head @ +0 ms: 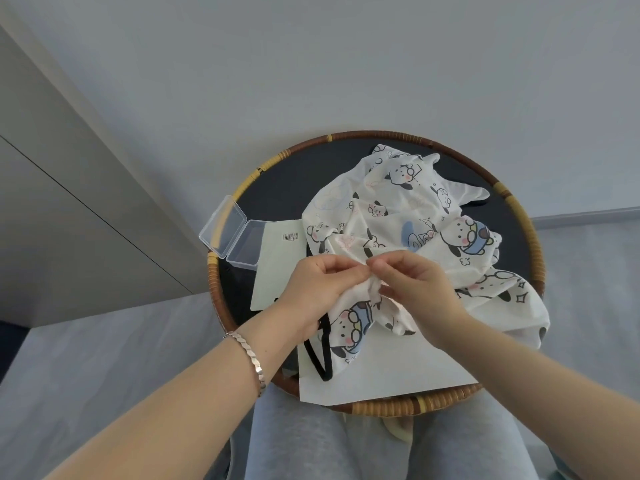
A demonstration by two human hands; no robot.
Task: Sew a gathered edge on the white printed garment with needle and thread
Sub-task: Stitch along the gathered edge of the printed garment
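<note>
White printed garment point(401, 220) lies crumpled on round wicker-rimmed tray point(519, 216), partly over white paper sheet point(381, 372). Left hand point(318, 289) and right hand point(415, 285) each pinch its bunched near edge, fingers curled, hands almost touching. Open clear box point(235, 237) at tray's left rim.

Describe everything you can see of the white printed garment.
The white printed garment is thin fabric with cartoon puppy prints in black, blue and pink. It lies crumpled across the right side of the round woven tray, partly over a white sheet. The left hand and right hand pinch a bunched bit of its near edge. No needle shows.
</note>
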